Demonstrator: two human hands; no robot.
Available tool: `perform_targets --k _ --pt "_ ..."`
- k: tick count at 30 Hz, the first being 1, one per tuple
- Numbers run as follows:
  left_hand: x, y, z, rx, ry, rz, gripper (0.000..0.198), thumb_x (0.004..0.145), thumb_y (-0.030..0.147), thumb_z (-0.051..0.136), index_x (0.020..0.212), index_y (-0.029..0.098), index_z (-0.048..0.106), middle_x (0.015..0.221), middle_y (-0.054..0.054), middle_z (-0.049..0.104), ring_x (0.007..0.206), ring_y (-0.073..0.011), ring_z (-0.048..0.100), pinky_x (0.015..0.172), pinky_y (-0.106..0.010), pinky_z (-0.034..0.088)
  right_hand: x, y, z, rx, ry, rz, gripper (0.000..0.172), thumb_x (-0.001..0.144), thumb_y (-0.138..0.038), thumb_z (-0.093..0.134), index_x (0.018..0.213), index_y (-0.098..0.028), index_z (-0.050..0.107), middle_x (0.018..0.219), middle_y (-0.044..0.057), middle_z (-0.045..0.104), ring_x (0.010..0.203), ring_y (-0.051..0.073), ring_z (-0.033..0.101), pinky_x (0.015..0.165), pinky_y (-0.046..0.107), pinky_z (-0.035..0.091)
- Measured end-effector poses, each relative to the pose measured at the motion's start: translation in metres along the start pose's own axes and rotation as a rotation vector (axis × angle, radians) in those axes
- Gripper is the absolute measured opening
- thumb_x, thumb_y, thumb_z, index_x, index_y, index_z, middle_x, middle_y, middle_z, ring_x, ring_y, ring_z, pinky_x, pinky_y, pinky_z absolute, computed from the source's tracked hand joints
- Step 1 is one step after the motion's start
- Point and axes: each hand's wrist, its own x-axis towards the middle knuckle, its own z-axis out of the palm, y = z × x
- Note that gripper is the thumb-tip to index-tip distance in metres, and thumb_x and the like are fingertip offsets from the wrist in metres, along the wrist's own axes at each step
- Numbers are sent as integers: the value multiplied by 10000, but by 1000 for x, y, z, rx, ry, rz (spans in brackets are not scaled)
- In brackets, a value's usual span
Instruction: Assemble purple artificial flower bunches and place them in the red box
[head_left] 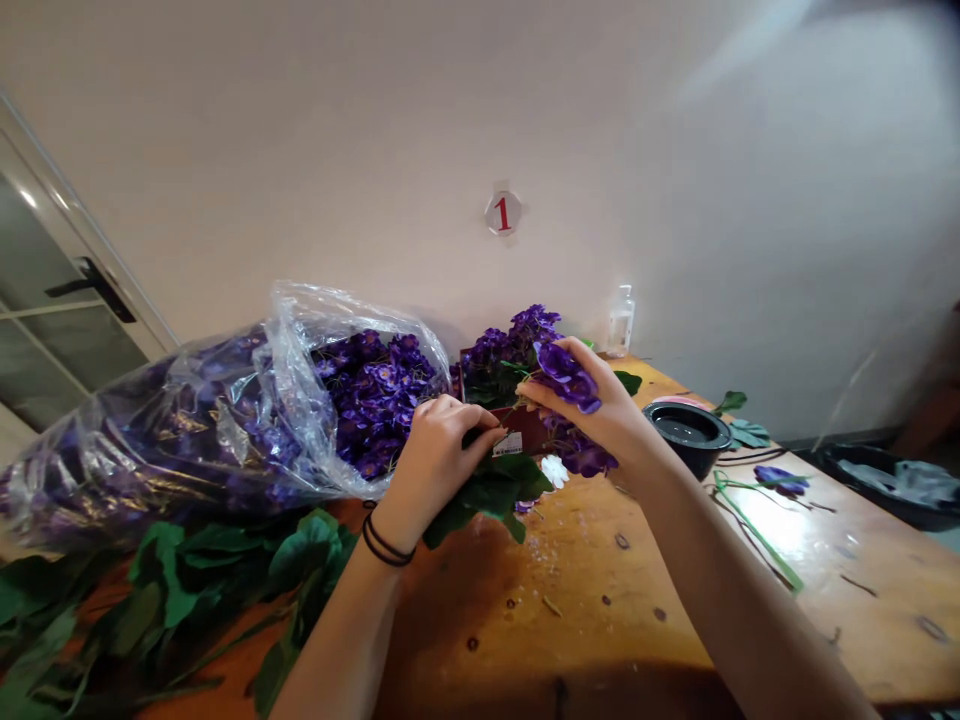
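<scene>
Above the wooden table [540,620], my left hand [442,440] is closed in a pinch on a thin stem, with broad green leaves [491,490] hanging below the fingers. My right hand [600,405] is closed around purple artificial flowers [566,375], whose blossoms stick out above and below the fingers. The two hands are close together, and the stem appears to run between them. Behind them stands a dark red box [525,425] with a barcode label, holding more purple flowers [517,335]. A white flower [554,472] lies below my right hand.
On the left lies a clear plastic bag [225,420] full of purple flowers, with green leaf stems [180,570] in front. At right are a black bowl [690,435], green stems [761,540] and a loose purple flower [781,480]. A clear bottle [621,320] stands by the wall.
</scene>
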Motion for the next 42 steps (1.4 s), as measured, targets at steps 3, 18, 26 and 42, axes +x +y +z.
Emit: perform_targets --k 3,18,26,42 --pt "1 -5 -2 -93 8 -39 76 814 288 643 792 223 677 763 6 671 756 -161 569 732 -296 418 0 -5 -6 98 -69 32 477 729 -422 703 1096 -267 441 956 26 622 770 163 606 685 313 528" --pt "3 -16 -4 -280 55 -106 215 837 384 596 766 194 668 747 -3 695 717 -152 620 714 -284 451 -7 -30 -60 56 321 -36 381 850 -374 578 1193 -283 439 974 64 633 620 128 605 501 264 463" --pt "-16 40 78 346 -469 384 104 813 160 625 715 145 652 705 -61 666 776 -217 602 651 -348 393 -11 -37 -60 -11 293 -78 303 868 -375 555 1147 -289 471 858 34 635 581 126 579 501 278 444" --pt "-8 -63 34 492 -780 -713 181 561 167 769 712 114 685 866 -207 701 835 -338 675 650 -338 488 -17 -44 -51 -87 167 -55 164 868 -370 552 963 -242 589 754 18 624 557 123 551 505 285 429"
